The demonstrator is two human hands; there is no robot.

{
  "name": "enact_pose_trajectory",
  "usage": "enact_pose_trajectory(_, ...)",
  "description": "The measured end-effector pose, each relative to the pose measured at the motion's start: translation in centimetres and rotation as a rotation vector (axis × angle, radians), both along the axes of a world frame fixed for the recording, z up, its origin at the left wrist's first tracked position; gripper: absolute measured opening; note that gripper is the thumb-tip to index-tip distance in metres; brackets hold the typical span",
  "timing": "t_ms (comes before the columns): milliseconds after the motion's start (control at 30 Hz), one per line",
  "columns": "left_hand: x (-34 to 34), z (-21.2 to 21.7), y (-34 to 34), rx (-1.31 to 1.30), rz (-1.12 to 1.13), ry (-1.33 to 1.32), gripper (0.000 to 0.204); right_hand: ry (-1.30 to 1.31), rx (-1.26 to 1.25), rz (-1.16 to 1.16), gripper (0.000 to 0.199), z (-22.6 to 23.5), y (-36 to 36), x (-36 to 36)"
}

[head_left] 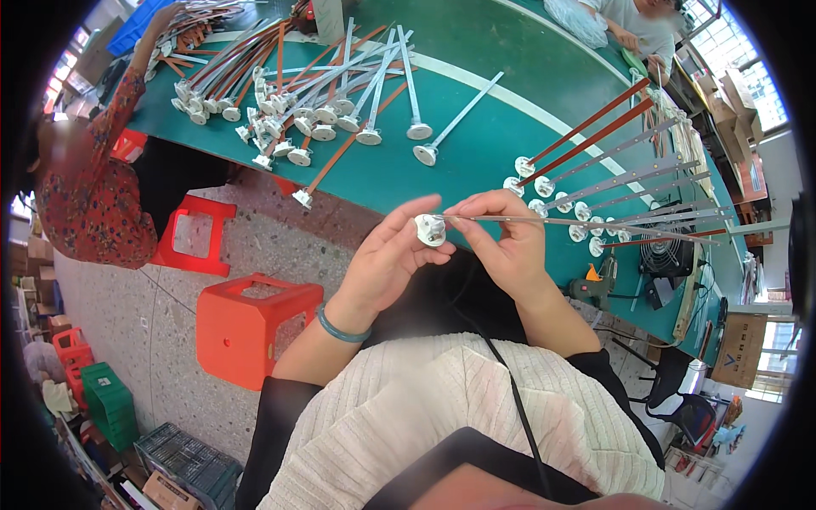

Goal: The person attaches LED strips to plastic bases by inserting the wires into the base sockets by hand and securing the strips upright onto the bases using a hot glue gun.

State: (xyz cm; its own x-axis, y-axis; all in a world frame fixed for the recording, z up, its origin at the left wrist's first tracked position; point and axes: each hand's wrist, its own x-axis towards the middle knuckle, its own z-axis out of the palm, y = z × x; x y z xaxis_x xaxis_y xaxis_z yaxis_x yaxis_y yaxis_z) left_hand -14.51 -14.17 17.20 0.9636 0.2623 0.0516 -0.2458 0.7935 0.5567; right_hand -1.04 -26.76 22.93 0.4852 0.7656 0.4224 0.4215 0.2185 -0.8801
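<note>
In front of my chest, my left hand (382,265) curls around a round white plastic end piece (431,229), its thumb and fingers about the rim. Pinched between the thumb and fingers of my right hand (510,248) is a long thin strip (595,223), which runs off to the right over the table. The strip's near end meets the white piece; whether it is fixed in it I cannot tell. To the right stand several red-brown and grey strips (620,176) with white round ends (544,186) toward me.
More white-ended strips (323,115) lie heaped on the green table (476,127) at the left. Right of me are a fan (667,246) and a small grey-green tool (592,286). Red stools (242,327) stand left. Co-workers sit at the left (89,195) and far right (642,30).
</note>
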Motion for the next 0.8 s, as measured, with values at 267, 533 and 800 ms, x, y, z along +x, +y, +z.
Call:
enact_pose_trajectory(267, 0.4, 1.2, -0.5, 0.135, 0.212, 0.133, 0.042, 0.033, -0.102, -0.007, 0.014, -0.5, 0.0, 0.4)
enact_pose_trajectory(533, -0.2, 0.4, -0.1, 0.126, 0.129, 0.045, 0.044, 0.091, -0.067, 0.006, 0.015, 0.2, -0.1, 0.0)
enact_pose_trajectory(800, -0.2, 0.8, 0.6, 0.173, 0.080, 0.047, 0.037, 0.062, -0.156, 0.023, 0.015, 1.2, -0.4, 0.6)
